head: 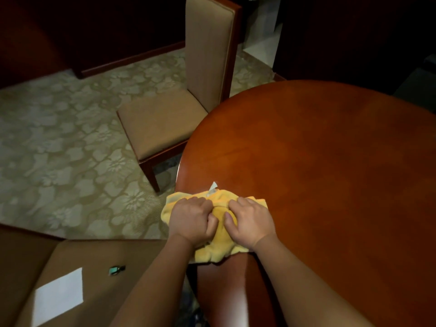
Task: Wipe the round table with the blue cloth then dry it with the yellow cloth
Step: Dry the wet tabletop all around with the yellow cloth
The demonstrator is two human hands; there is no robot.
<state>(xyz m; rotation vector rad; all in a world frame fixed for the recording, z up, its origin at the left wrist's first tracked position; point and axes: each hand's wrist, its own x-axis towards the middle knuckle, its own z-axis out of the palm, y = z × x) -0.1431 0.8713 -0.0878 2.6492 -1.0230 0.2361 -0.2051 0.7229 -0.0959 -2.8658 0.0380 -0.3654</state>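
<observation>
Two forearms reach up from the bottom edge onto the bench point(330, 161), a round top of polished reddish wood. Near its left rim lies the yellow cloth point(218, 232), bunched into a heap, its left part hanging out past the rim. Both hands press down on it side by side. The left hand point(192, 221) has its fingers curled into the fabric, a tight grip on the cloth's left half. The right hand point(250, 221) sits just beside it, fingers likewise bent and bunching the cloth's right half, thumb pointing toward the left hand. A small white tag point(213, 187) sticks up from the cloth's far edge.

Left of the cloth and nearer the camera is a tan seat point(99, 267) carrying a white sheet point(59, 296) and a small teal object point(116, 270), too blurred to identify. Beyond the cloth, a tan upholstered chair point(179, 109) with a dark wood frame stands on pale floral carpet point(59, 142), close to the bench's far left rim.
</observation>
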